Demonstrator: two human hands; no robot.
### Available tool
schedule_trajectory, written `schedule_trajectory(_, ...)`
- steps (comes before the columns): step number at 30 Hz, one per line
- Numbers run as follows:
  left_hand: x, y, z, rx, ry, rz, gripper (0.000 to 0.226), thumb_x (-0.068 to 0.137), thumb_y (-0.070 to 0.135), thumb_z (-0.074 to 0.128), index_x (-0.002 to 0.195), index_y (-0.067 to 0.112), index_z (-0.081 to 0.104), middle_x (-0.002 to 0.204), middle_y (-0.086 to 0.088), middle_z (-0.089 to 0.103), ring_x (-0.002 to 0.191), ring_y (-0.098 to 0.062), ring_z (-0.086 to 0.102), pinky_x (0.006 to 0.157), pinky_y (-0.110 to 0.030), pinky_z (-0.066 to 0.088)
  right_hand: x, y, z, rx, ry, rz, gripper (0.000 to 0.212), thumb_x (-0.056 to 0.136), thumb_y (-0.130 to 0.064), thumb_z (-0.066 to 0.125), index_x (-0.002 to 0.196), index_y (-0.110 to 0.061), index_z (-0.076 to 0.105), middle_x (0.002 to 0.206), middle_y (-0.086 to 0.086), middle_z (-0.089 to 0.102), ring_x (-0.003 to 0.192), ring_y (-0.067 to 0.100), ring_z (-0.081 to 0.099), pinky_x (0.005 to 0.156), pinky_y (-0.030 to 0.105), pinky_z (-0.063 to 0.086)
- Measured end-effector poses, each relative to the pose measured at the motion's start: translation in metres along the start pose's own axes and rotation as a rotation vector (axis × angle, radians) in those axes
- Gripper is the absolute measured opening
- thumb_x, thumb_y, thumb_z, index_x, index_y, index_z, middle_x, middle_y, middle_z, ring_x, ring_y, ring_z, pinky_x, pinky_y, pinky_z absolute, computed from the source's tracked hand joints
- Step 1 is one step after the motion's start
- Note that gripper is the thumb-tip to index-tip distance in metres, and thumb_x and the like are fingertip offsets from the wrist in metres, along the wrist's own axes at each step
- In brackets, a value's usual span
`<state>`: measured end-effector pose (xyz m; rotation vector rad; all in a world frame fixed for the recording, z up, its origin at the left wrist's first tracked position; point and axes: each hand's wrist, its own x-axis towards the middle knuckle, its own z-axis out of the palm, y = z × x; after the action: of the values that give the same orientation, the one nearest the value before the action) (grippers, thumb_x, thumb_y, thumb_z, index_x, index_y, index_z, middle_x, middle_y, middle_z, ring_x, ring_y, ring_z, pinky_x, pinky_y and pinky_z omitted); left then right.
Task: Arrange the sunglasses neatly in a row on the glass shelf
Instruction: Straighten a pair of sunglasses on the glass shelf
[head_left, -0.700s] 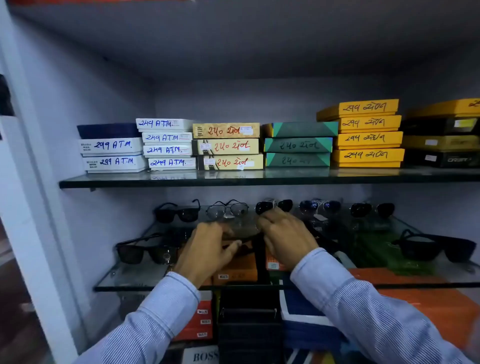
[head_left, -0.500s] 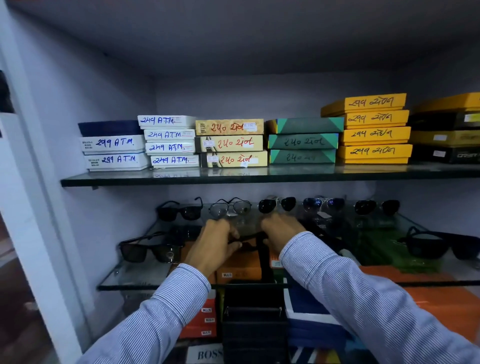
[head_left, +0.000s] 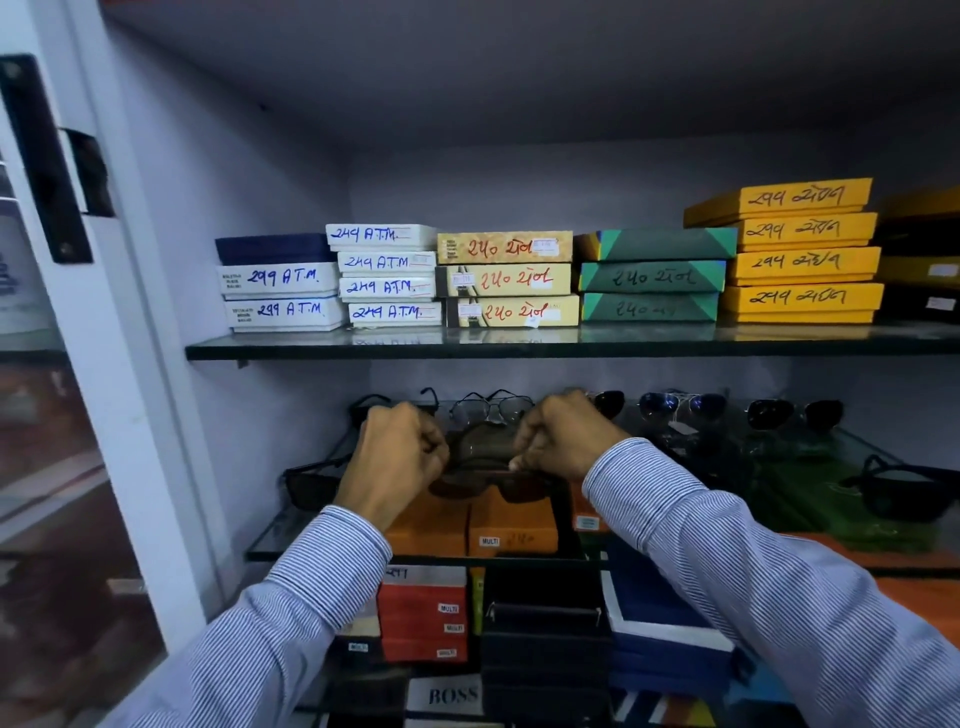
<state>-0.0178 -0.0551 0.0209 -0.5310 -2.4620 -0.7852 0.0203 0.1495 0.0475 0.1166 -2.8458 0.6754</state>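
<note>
My left hand (head_left: 396, 462) and my right hand (head_left: 561, 436) are both closed on one pair of brown-lensed sunglasses (head_left: 483, 447), held between them just above the middle glass shelf (head_left: 270, 540). Behind them, along the back wall, several pairs stand in a row: clear wire-rimmed glasses (head_left: 491, 408), a blue-lensed pair (head_left: 680, 405) and a dark pair (head_left: 795, 413). My hands partly hide two other pairs in that row. Black sunglasses (head_left: 311, 483) lie at the shelf's front left, and another black pair (head_left: 904, 488) lies at the right.
The upper glass shelf (head_left: 519, 345) carries stacks of white, cream, green and yellow boxes. Orange boxes (head_left: 511, 527) show through the glass below my hands, with red, black and blue boxes lower down. A white door frame (head_left: 130, 364) stands at the left.
Both hands have risen and drawn apart a little, lifting the brown sunglasses off the shelf. The camera has moved closer and tilted up.
</note>
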Motion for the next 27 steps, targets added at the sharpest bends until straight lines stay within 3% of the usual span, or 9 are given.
schedule_trajectory(3,0.004,-0.003,-0.005,0.006,0.030,-0.060,0.007,0.076,0.013,0.081,0.081,0.016,0.084,0.081,0.000,0.076,0.067,-0.005,0.065,0.071,-0.023,0.058,0.002,-0.003,0.005,-0.006,0.065,0.035,0.009,0.074,-0.016,0.083,0.079,-0.013,0.076,0.089,0.002,0.076,0.078,0.010,0.068,0.082,0.031,0.059)
schedule_trajectory(8,0.005,0.001,-0.006,0.068,-0.065,-0.159,0.007,0.077,0.012,0.079,0.079,0.018,0.082,0.095,-0.003,0.078,0.090,-0.024,0.073,0.084,-0.042,0.062,0.010,0.003,0.014,0.030,0.110,0.178,0.013,0.074,-0.015,0.081,0.082,-0.005,0.077,0.089,0.009,0.075,0.081,0.021,0.072,0.077,0.037,0.063)
schedule_trajectory(15,0.004,0.007,0.002,0.319,-0.078,-0.139,0.019,0.081,0.028,0.075,0.097,0.018,0.075,0.111,-0.006,0.073,0.105,-0.029,0.069,0.083,-0.041,0.054,0.016,0.004,0.027,-0.017,0.129,0.247,0.009,0.070,-0.014,0.080,0.069,-0.015,0.071,0.093,0.010,0.073,0.089,0.025,0.071,0.083,0.039,0.062)
schedule_trajectory(27,0.003,0.012,0.006,0.385,-0.075,-0.138,0.022,0.082,0.031,0.072,0.100,0.018,0.073,0.108,-0.008,0.073,0.102,-0.029,0.069,0.082,-0.042,0.055,0.015,0.010,0.024,-0.003,0.155,0.280,0.030,0.074,-0.017,0.075,0.100,-0.003,0.072,0.104,0.015,0.069,0.097,0.030,0.068,0.087,0.041,0.060)
